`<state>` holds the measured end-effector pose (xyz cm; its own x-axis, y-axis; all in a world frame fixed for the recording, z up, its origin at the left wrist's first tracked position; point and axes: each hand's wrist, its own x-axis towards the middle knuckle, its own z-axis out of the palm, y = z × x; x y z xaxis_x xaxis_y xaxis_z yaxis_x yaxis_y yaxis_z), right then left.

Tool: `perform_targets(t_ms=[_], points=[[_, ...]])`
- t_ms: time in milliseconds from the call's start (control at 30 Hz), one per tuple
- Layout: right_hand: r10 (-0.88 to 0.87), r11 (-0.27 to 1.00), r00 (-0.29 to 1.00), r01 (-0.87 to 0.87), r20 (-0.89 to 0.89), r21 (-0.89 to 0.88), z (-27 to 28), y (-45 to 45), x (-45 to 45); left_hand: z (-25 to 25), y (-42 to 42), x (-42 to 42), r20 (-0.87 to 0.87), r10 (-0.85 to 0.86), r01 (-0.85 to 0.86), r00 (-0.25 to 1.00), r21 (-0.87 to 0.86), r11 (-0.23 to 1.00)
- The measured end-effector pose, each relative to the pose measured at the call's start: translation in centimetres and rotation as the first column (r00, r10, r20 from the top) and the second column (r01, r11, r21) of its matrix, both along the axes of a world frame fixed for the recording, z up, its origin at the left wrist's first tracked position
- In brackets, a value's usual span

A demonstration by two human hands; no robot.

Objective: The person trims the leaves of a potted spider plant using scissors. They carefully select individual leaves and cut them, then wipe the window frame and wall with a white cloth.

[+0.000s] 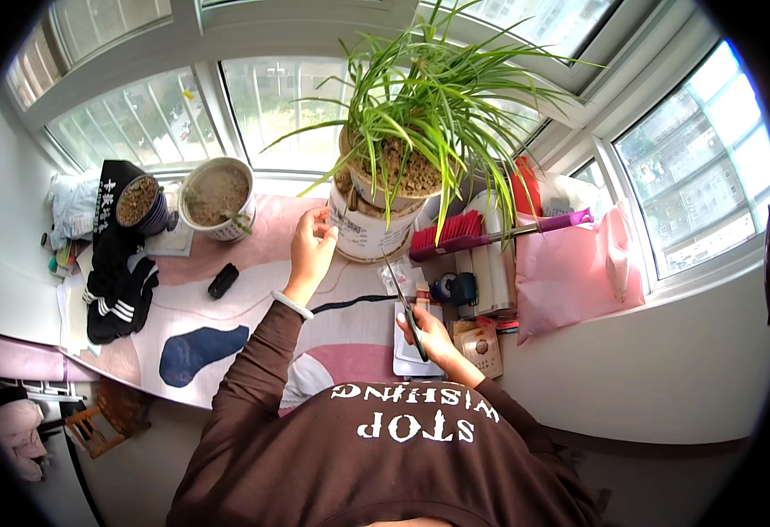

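Observation:
A pair of scissors with dark handles [411, 324] is in my right hand [432, 334], its slim blades pointing away from me towards a white plastic bucket [375, 230]. My left hand [312, 249], a pale bangle at its wrist, is raised at the bucket's left side with fingers curled; whether it touches the wall I cannot tell. On top of the bucket sits a smaller pot [385, 188] with brown soil, from which a spider plant [424, 112] spreads long green leaves over both sides. Nothing shows in my left hand.
Left on the patterned cloth [352, 323] stand a white pot of soil [246, 197], a dark pot [154, 221], black clothing [118, 306] and a small black object [223, 281]. A magenta brush [447, 237], a pink bag [563, 277] and small boxes [480, 349] lie right. Windows surround the ledge.

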<state>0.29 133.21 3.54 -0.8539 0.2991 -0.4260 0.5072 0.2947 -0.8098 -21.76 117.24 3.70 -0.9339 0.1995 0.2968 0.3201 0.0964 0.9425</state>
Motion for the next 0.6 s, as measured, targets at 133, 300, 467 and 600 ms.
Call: perform_targets(t_ms=[133, 300, 467, 600], points=[[-0.053, 0.989, 0.999, 0.052, -0.004, -0.142, 0.8, -0.1, 1.9, 1.8, 1.7, -0.2, -0.109, 0.024, -0.019, 0.994, 0.045, 0.999], [-0.080, 0.958, 0.996, 0.063, -0.050, -0.280, 2.5, -0.1, 2.9, 2.1, 4.2, 1.7, 0.102, -0.220, 0.200, 0.970, 0.180, 0.963], [-0.089, 0.977, 0.996, 0.083, -0.020, -0.196, 1.1, 1.3, 3.4, 3.2, 6.1, 1.6, 0.601, -0.420, 0.136, 0.680, 0.460, 0.878], [-0.119, 0.961, 0.992, 0.105, -0.039, -0.255, 1.5, 2.2, 3.6, 3.8, 7.7, 0.2, 0.585, -0.424, 0.114, 0.691, 0.491, 0.864]])
